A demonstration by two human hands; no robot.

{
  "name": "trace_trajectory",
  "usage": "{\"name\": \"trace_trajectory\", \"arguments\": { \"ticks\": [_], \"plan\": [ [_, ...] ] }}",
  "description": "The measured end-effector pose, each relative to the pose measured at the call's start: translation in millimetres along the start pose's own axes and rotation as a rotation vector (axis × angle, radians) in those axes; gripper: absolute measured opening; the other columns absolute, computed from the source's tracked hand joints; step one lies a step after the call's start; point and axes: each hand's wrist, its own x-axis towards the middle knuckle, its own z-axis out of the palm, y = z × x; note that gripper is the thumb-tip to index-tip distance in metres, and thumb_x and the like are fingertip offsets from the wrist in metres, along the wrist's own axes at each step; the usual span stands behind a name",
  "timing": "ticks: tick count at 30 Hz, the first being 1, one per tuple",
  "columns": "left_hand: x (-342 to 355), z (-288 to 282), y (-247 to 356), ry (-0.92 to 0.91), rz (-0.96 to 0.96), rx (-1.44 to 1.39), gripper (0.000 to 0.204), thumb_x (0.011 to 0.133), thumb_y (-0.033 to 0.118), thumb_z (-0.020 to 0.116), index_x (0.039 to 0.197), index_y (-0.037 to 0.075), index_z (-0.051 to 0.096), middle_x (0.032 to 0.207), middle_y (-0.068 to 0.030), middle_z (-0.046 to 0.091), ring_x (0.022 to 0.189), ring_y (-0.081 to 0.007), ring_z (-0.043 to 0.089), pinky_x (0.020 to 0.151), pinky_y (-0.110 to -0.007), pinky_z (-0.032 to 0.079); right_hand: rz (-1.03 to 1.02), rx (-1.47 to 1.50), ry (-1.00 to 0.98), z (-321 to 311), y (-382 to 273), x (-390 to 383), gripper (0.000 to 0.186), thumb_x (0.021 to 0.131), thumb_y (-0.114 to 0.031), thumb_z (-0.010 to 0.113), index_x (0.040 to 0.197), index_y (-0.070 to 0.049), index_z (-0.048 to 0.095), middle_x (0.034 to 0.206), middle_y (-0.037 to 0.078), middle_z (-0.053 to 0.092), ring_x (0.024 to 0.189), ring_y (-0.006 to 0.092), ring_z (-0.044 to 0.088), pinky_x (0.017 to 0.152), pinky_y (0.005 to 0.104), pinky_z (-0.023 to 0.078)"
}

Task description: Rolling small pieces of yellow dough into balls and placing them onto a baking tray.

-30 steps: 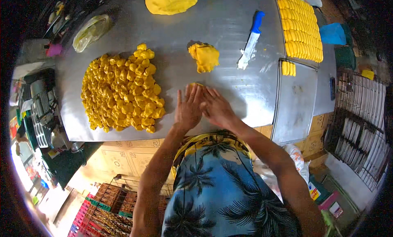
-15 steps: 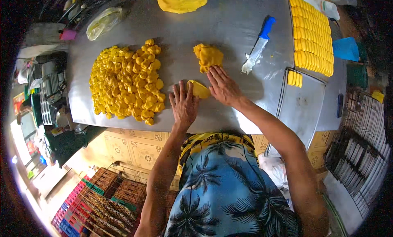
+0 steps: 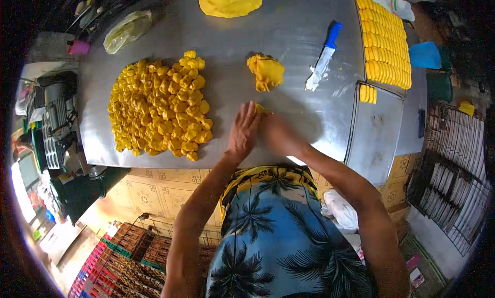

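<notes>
My left hand (image 3: 243, 132) rests at the left side of a small flat piece of yellow dough (image 3: 260, 108), its fingers stretched out and close together. On the other side is my right hand (image 3: 278, 134), smeared by motion, so its fingers cannot be made out. Between them the hands cover most of the piece. Just beyond lies a rough darker yellow lump of dough (image 3: 267, 73), apart from both hands. To the left is a big heap of yellow-brown balls (image 3: 160, 107).
A blue-handled knife (image 3: 326, 56), its blade smeared white, lies on the metal table (image 3: 304, 20). At right, one tray holds rows of yellow dough fingers (image 3: 386, 45); a nearer tray (image 3: 376, 128) holds several. A large dough slab (image 3: 230, 2) and a plastic bag (image 3: 128, 31) lie farther back.
My right hand has drawn back from the darker lump toward my left hand. The hands are now close together over the small dough piece, which is mostly covered.
</notes>
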Motion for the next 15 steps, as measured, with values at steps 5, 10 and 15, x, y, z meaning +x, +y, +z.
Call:
{"name": "trace_trajectory", "arguments": {
  "ticks": [5, 10, 15],
  "plan": [
    [24.3, 4.0, 21.2, 0.129, -0.096, -0.02, 0.068, 0.104, 0.023, 0.056, 0.163, 0.0, 0.031, 0.17, -0.0222, 0.03, 0.159, -0.0426, 0.025, 0.126, -0.054, 0.024, 0.082, 0.055, -0.052, -16.3, -10.0, -27.5, 0.049, 0.093, -0.019, 0.065, 0.136, 0.006, 0.061, 0.144, 0.026, 0.059, 0.14, 0.0395, 0.053, 0.122, 0.0504, 0.039],
    [33.2, 3.1, 43.4, 0.003, 0.04, 0.167, 0.065, 0.103, 0.021, 0.056, 0.161, -0.001, 0.035, 0.167, -0.023, 0.035, 0.155, -0.0438, 0.033, 0.124, -0.054, 0.029, 0.179, 0.193, -0.018, -28.8, -9.4, -44.4, 0.046, 0.093, -0.015, 0.067, 0.135, 0.004, 0.063, 0.143, 0.024, 0.062, 0.136, 0.0389, 0.057, 0.119, 0.048, 0.044],
    [32.6, 10.0, 74.0, 0.06, -0.179, 0.23, 0.067, 0.103, 0.023, 0.057, 0.161, 0.0, 0.035, 0.167, -0.0212, 0.036, 0.154, -0.0423, 0.035, 0.124, -0.054, 0.027, 0.397, 0.369, 0.127, -50.5, 13.4, -56.1, 0.043, 0.095, -0.011, 0.069, 0.136, 0.001, 0.063, 0.141, 0.02, 0.064, 0.131, 0.0391, 0.061, 0.112, 0.0471, 0.05]
  ]
}}
